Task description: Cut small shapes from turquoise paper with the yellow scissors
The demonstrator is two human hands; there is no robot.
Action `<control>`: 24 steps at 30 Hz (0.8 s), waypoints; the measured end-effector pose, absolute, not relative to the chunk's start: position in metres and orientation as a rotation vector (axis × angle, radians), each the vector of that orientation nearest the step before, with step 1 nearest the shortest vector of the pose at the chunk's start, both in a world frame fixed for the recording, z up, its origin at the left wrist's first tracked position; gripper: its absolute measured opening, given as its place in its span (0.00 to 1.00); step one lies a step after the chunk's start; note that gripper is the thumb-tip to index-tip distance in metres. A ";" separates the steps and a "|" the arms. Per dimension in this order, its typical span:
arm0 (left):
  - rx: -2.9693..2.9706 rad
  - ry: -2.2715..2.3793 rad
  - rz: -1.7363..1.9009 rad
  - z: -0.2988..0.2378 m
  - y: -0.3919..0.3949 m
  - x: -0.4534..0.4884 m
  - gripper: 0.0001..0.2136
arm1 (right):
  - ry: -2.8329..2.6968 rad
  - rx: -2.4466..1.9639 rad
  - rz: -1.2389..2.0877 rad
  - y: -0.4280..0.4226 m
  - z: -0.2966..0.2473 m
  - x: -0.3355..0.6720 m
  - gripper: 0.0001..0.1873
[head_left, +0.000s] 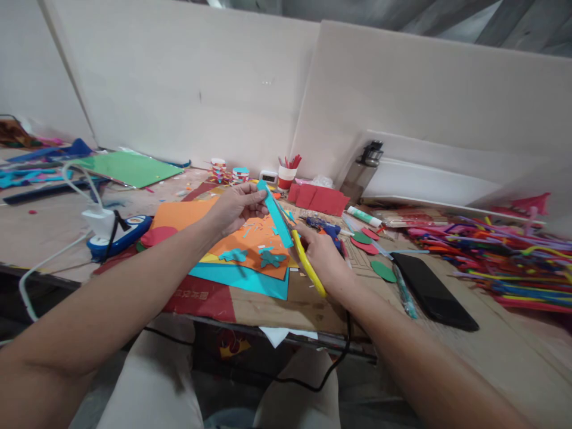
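My left hand (241, 205) pinches the upper end of a turquoise paper strip (277, 217) between thumb and fingers. In my right hand (324, 256) is a pair of scissors with yellow handles (308, 268); its blades lie along the right edge of the strip. Whether the blades touch the paper I cannot tell. Below the hands lie orange paper sheets (223, 244) with small turquoise cutouts (271, 258) and scraps on them. A turquoise sheet (250, 281) sticks out from under the orange paper toward me.
A black phone (433, 292), a pen (406, 292) and green paper circles (383, 271) lie to the right, before a pile of pipe cleaners (509, 256). A blue power strip (120, 238) sits left. Behind stand a cup of red sticks (287, 176) and a bottle (361, 176).
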State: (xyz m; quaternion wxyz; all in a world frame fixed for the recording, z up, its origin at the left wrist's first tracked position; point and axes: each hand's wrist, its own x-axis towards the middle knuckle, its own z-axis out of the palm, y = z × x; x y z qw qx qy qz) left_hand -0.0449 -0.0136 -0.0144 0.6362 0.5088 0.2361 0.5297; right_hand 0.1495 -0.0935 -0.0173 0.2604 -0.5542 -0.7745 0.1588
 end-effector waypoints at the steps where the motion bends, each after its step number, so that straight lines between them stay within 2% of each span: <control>1: 1.171 0.548 1.202 -0.014 -0.014 -0.044 0.12 | -2.102 -1.493 0.435 -0.092 -0.017 0.150 0.19; 6: 1.211 0.558 1.167 -0.014 -0.016 -0.040 0.15 | -2.074 -1.502 0.424 -0.090 -0.015 0.150 0.24; 11: 1.215 0.551 1.169 -0.015 -0.017 -0.040 0.13 | -2.047 -1.433 0.446 -0.094 -0.015 0.148 0.20; 17: 1.215 0.585 1.149 -0.016 -0.017 -0.040 0.13 | -1.993 -1.480 0.489 -0.097 -0.015 0.148 0.10; 21: 1.214 0.601 1.145 -0.014 -0.018 -0.039 0.14 | -1.927 -1.480 0.552 -0.097 -0.016 0.148 0.08; 24: 1.237 0.577 1.239 -0.012 -0.018 -0.039 0.15 | -1.758 -1.429 0.719 -0.093 -0.018 0.148 0.09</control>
